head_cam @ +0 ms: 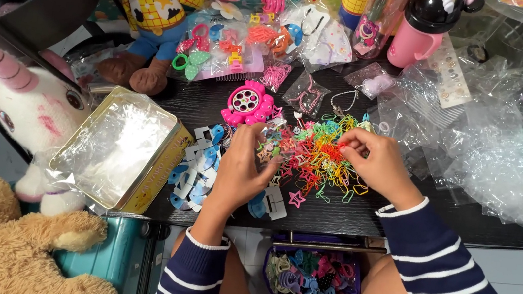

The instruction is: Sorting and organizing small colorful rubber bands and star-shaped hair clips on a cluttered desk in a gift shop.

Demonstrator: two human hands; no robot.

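At the far left edge a white unicorn plush [21, 104] with a pink striped horn leans beside the black table [439, 219], and a tan plush animal [4, 242] lies below it in the near left corner. Just right of the unicorn, a gold rectangular tin [170, 162] sits open on the table's near left part, lined with clear plastic film. Beyond it, at the far side, a cowboy doll [151, 14] in a yellow checked shirt sits against the backdrop. Between the tin and the hands lies a scatter of blue and white clips [196, 165], and farther back a bright pink round toy [247, 104].

The left hand [242, 168] rests on the table with its fingers curled, fingertips pinched narrowly at the left edge of a pile of colourful shaped paper clips [310, 156]. The right hand [373, 161] sits on the pile's right side, fingers bent and closed on a few clips near the far edge. A pink star-shaped clip [296, 199] lies apart at the near side. Under the table, between the person's knees, a purple pouch [312, 279] holds hair accessories. Crumpled clear plastic bags [475, 140] spread to the right, and a pink cup [415, 36] stands far behind them.
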